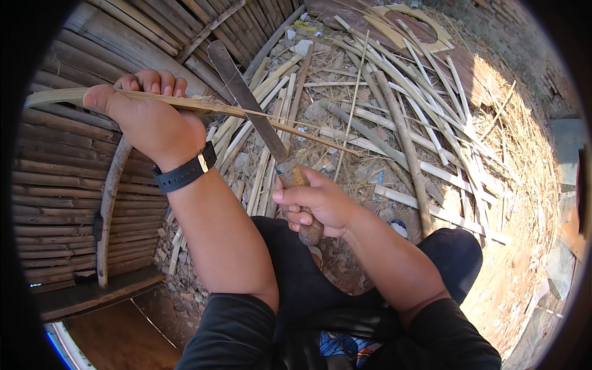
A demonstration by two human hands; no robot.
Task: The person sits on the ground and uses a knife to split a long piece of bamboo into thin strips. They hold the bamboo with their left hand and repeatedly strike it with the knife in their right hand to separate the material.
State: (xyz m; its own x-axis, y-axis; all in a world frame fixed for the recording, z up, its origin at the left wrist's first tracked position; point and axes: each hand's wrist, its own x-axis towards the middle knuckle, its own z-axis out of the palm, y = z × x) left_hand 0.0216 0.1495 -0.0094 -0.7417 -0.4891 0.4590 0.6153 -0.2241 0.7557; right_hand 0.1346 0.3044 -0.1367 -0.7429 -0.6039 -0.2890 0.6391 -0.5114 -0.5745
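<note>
My left hand (148,114), with a dark watch on its wrist, is closed around a long bamboo strip (58,95) that reaches from the left rim toward the middle. My right hand (317,200) grips the wooden handle of a long-bladed knife (250,102). The blade points up and left, its flat, dull metal crossing the strip just right of my left hand. At the blade the strip looks split, with thin slivers (314,139) running on to the right and fine frayed fibres on top.
Bamboo poles (404,148) and split strips (431,98) lie in a heap on the rubble and straw ahead and to the right. A slatted bamboo wall (68,203) stands close on my left, with a crooked stick (110,209) against it. A flat board with a round hole (425,31) lies far off.
</note>
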